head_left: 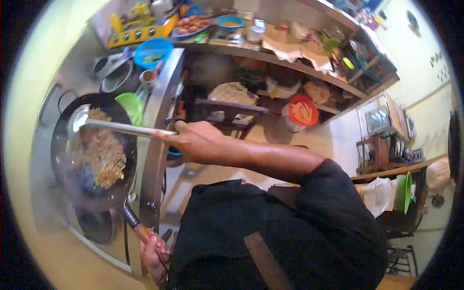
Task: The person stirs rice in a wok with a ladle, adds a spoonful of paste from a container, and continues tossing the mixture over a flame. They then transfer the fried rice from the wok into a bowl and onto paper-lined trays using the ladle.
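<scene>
A dark wok [92, 195] sits on the stove at the left, holding browned, grainy food [104, 154] that looks like fried rice. My right hand [198, 140] is closed around the metal handle of a ladle [128, 128], and the ladle's bowl lies in the wok at its upper left. Below, my left hand [153, 251] grips the wooden wok handle [141, 232] close to my body. Some steam or haze hangs over the wok.
Beyond the wok stand a blue basin [153, 52] with greens and a lime green bowl [130, 108]. Eggs [192, 25] and a teal bowl [230, 22] line the back counter. A red-topped bucket [300, 113] stands on the floor. A metal counter edge [157, 166] borders the stove.
</scene>
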Demonstrator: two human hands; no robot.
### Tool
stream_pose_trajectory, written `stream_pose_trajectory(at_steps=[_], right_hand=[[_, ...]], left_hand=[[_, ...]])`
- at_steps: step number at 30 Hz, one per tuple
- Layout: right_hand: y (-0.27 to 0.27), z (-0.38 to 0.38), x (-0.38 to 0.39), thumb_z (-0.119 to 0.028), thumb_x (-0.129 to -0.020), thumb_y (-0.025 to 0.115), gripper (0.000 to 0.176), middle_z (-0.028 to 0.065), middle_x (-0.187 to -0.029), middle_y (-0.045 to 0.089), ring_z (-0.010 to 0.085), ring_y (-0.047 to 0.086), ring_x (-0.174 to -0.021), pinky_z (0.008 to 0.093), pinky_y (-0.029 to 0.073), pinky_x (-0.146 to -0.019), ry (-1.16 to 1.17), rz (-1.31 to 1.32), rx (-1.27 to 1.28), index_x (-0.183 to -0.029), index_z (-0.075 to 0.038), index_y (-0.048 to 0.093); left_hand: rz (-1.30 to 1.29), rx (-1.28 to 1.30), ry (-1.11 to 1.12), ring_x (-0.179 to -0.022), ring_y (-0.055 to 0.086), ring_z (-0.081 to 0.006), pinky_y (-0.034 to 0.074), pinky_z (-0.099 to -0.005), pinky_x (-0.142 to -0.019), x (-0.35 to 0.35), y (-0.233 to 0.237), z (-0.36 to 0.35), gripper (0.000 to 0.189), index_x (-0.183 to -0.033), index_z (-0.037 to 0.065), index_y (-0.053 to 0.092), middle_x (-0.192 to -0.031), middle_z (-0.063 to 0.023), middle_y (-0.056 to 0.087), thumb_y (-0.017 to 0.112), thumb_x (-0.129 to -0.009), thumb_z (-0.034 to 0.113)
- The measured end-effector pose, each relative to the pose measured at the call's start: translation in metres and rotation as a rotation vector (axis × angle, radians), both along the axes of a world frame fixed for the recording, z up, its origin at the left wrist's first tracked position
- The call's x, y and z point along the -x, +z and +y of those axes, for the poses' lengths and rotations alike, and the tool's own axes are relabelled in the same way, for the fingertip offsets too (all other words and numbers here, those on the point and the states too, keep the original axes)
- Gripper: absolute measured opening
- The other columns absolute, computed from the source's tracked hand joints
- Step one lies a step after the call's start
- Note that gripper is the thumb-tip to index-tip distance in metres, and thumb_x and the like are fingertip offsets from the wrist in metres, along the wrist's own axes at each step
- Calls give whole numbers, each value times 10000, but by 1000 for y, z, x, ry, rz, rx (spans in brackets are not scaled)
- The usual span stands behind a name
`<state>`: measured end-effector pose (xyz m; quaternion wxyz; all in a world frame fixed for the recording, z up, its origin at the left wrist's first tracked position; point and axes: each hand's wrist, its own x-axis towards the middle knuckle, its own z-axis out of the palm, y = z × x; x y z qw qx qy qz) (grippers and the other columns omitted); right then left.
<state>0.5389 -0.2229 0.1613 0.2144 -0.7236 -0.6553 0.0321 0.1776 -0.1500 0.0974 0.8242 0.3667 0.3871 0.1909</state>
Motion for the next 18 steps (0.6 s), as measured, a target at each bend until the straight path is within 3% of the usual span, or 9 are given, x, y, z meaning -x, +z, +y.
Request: stream_pose_trajectory(at_steps=[1, 2, 6, 8, 12, 16, 18], right_hand=[[-2, -30, -22, -131, -819, 521, 583, 187, -818, 535, 334, 599, -618, 430, 482, -494, -50, -20, -27, -1361, -280, 367], [5, -65, -41, -162, -843, 502, 537, 184, -809, 536, 349, 599, -632, 438, 488, -513, -141, -32, 112, -1352, -283, 382], [4, -174, -121, -130, -803, 585, 513, 161, -837, 560, 317, 598, -706, 390, 495, -615, -390, 87, -7, -1289, -260, 487], [12, -211, -159, -123, -786, 596, 551, 148, -864, 569, 319, 592, -764, 396, 489, -681, -568, 99, 4, -1303, -263, 469], [-5, -268, -244, -132, -796, 573, 616, 159, -793, 551, 340, 587, -698, 427, 490, -655, -848, -76, 59, -1361, -279, 375], [-35, -337, -302, -119, -802, 570, 623, 163, -770, 545, 349, 582, -681, 430, 481, -663, -1013, -49, 62, -1370, -269, 362], [-37, -373, -329, -105, -811, 558, 620, 173, -773, 550, 356, 574, -702, 440, 467, -662, -947, 71, -139, -1374, -261, 352]], left_hand=[[3, -9, -31, -471, 449, -156, 416, -314, -414, -30, 3, -10, 163, -981, 81, 414, -645, -27, 421, 515, -854, 88], [-46, -3, -135, -462, 448, -158, 420, -320, -414, -63, 6, -19, 181, -987, 77, 414, -638, -32, 424, 524, -843, 80], [-69, 87, -399, -448, 461, -163, 426, -330, -414, -196, -4, -40, 199, -982, 72, 421, -631, -48, 443, 543, -825, 62], [-83, 89, -519, -452, 473, -166, 426, -335, -413, -269, -5, -56, 199, -969, 73, 425, -636, -54, 457, 557, -820, 61], [-75, 19, -785, -449, 486, -159, 440, -333, -421, -406, -15, -80, 217, -937, 67, 419, -622, -59, 473, 590, -805, 49], [-85, -137, -1025, -453, 494, -146, 446, -319, -427, -533, -34, -100, 223, -920, 51, 413, -615, -60, 480, 599, -798, 57], [-100, -136, -1077, -455, 495, -141, 446, -313, -430, -584, -30, -116, 220, -912, 50, 416, -615, -57, 482, 601, -793, 60]])
